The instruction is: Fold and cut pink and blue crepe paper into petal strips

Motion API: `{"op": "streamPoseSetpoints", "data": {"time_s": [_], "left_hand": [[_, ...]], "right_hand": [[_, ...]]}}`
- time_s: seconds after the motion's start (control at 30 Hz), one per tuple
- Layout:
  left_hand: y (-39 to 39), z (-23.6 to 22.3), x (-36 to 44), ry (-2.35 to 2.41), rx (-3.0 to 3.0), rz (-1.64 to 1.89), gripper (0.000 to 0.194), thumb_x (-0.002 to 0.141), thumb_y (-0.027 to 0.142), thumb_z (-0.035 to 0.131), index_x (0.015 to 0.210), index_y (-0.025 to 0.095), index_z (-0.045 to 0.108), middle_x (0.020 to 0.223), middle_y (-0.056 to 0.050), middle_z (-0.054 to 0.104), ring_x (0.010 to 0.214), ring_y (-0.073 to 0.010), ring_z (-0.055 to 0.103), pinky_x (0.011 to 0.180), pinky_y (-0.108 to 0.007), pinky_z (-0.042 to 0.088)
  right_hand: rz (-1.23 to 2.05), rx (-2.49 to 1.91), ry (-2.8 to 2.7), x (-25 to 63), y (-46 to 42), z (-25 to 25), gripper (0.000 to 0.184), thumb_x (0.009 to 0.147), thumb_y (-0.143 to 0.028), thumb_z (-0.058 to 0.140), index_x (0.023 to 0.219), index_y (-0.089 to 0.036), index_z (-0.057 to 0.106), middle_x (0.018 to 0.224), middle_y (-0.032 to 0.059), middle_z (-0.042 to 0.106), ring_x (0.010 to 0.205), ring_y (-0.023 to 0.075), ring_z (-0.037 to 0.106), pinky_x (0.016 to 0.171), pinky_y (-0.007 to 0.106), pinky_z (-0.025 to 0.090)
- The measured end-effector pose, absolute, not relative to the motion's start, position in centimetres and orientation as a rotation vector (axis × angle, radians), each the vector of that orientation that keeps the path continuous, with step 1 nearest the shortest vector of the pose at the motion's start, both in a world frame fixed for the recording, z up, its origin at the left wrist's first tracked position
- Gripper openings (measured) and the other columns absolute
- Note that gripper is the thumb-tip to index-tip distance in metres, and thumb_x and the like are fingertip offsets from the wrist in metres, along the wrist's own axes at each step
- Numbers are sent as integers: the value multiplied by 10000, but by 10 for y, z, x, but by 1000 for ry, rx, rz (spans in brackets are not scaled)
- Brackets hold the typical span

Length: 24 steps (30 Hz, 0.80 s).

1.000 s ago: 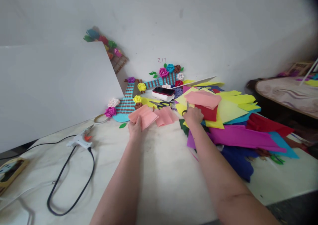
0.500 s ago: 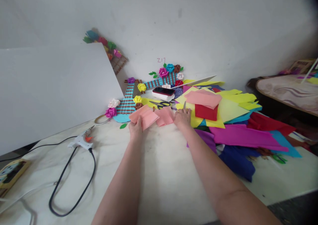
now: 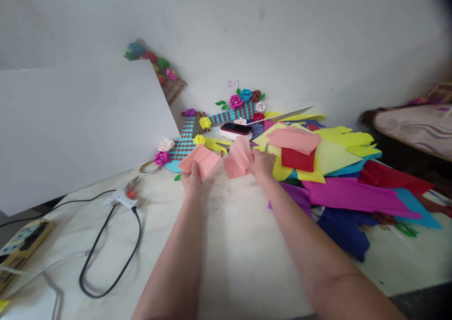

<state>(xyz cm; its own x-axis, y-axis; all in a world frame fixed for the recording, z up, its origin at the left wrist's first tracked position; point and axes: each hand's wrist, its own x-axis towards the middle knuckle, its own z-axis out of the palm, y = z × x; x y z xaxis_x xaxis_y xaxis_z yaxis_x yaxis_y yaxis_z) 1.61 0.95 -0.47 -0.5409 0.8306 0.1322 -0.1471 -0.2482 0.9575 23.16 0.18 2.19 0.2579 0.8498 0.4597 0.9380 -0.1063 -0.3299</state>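
My left hand is closed on a salmon-pink sheet of crepe paper, thumb on top, holding it tilted above the table. Beside it, my right hand pinches the edge of a second pink crepe paper piece, whose upper part stands up and curls. A thin grey tip shows just above the right fingers; I cannot tell what it belongs to. Behind the papers lie a phone on a white box and a blue-and-brown woven guitar shape with paper flowers.
On the left lie a white glue gun with a looped black cord, a tape roll and a power strip. A large white board leans behind them. To the right spreads a pile of coloured papers.
The second pink piece has been raised at its upper edge by my right hand and now partly covers the scissors. The left sheet has tilted up slightly. The view has shifted a little.
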Motion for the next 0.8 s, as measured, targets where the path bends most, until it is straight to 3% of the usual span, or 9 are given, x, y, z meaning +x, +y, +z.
{"op": "streamPoseSetpoints", "data": {"time_s": [0.1,0.2,0.37,0.5,0.6,0.8], "left_hand": [[9,4,9,1300,725,1978,357,644,483,628,602,166,469,455,81,374,368,-55,345,355,-184,274],[9,12,2,1281,595,2077,356,633,469,632,617,176,431,474,92,350,357,-46,307,331,-179,232],[9,13,-5,1240,536,2134,325,647,438,625,659,175,435,508,86,368,380,-44,328,347,-170,247],[8,11,-5,1202,522,2113,315,640,422,641,667,167,456,530,72,389,408,-52,362,362,-174,272],[7,13,-4,1185,481,2106,292,638,396,650,736,161,507,618,41,470,493,-73,455,399,-177,326],[9,11,-5,1268,391,2037,252,672,365,641,783,167,532,735,0,546,673,-117,555,483,-188,409]], "right_hand": [[-96,-1877,-1670,205,-7,34,263,823,-207,420,986,-178,625,882,95,671,824,233,586,721,315,342],[47,-1745,-1793,171,-18,36,265,837,-215,404,993,-190,617,883,81,672,801,213,598,680,289,369],[523,-1396,-1805,130,-27,19,188,778,-152,448,892,-203,589,861,29,667,785,171,598,678,268,428],[985,-1160,-1480,124,-25,11,138,689,-100,463,753,-194,542,781,-9,632,708,134,590,636,250,473],[1264,-976,-1164,129,-18,15,186,632,-93,484,780,-197,528,739,-27,618,639,132,600,598,272,507],[1301,-630,-772,162,0,44,191,653,-142,552,820,-205,484,682,-14,630,609,160,618,571,337,531]]}}
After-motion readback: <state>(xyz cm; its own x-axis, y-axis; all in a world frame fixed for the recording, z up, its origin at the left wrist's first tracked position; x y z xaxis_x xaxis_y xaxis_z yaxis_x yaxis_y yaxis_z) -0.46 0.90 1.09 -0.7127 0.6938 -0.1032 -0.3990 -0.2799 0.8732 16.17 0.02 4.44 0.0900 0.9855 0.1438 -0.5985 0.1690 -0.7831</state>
